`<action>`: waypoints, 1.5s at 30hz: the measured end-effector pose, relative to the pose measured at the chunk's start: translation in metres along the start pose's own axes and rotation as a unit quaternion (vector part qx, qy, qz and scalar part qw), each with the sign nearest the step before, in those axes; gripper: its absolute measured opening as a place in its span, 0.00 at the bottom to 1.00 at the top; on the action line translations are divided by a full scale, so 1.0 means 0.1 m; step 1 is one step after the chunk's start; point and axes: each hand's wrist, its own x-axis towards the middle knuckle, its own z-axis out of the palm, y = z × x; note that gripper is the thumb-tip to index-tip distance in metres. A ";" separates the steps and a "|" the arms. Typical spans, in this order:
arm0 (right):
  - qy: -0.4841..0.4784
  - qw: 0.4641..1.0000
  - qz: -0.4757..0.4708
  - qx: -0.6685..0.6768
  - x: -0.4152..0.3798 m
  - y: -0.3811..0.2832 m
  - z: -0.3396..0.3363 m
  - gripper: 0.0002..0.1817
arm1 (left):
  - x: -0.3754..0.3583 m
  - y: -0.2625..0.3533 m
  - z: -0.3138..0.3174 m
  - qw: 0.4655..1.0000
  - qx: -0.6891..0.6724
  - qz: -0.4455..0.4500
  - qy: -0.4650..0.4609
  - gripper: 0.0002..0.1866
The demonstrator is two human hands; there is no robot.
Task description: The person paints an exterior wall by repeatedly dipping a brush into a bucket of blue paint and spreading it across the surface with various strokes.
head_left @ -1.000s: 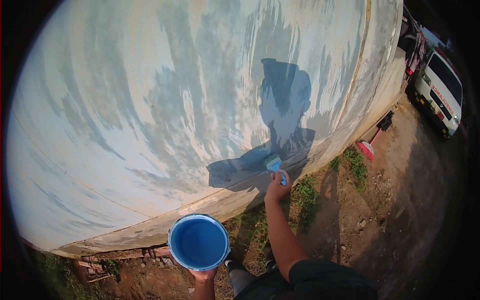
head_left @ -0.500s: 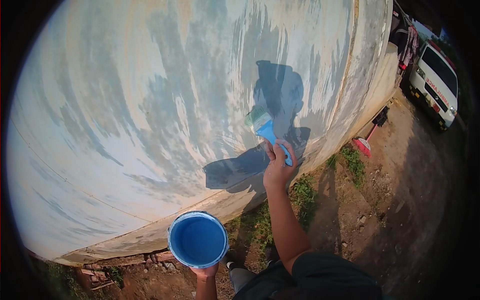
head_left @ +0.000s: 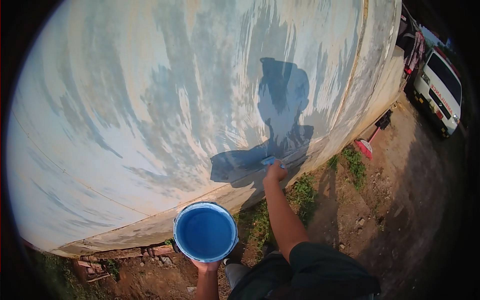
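My right hand is closed round the handle of a blue paintbrush, low against the wall. The brush lies within my shadow, and its bristles are hard to make out. The wall carries uneven streaks of pale blue-white and grey. Under a blue bucket my left hand bears its weight from below, fingers mostly hidden by it. Blue liquid shows inside the bucket, and its rim is smeared with pale paint.
A white ambulance stands at the far right on the dirt ground. A red broom leans by the wall's base. Weeds grow along the wall, and bricks or wood pieces lie at lower left.
My right hand has brought the paintbrush down the wall, and the brush has turned so less of it shows. The bucket sits slightly higher and further right in view.
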 end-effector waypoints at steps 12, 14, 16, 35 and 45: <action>-0.092 0.988 -0.096 0.072 0.07 -0.26 -0.59 0.09 | 0.07 -0.15 0.11 1.000 -0.005 -0.012 -0.008 0.39; -0.098 0.989 -0.112 0.018 0.33 0.24 -0.69 0.09 | 0.07 -0.13 0.11 1.000 -0.001 -0.011 -0.008 0.39; -0.104 0.986 -0.126 -0.038 0.35 0.59 -0.73 0.08 | 0.08 -0.08 0.10 1.000 0.002 -0.010 -0.007 0.39; -0.134 0.988 -0.072 0.040 -0.29 1.28 -0.79 0.07 | -0.21 0.32 -0.25 1.000 0.018 -0.013 0.004 0.38; -0.260 0.951 -0.148 0.080 -1.43 0.85 -0.63 0.07 | -0.22 0.84 -0.44 0.997 0.027 -0.074 0.008 0.38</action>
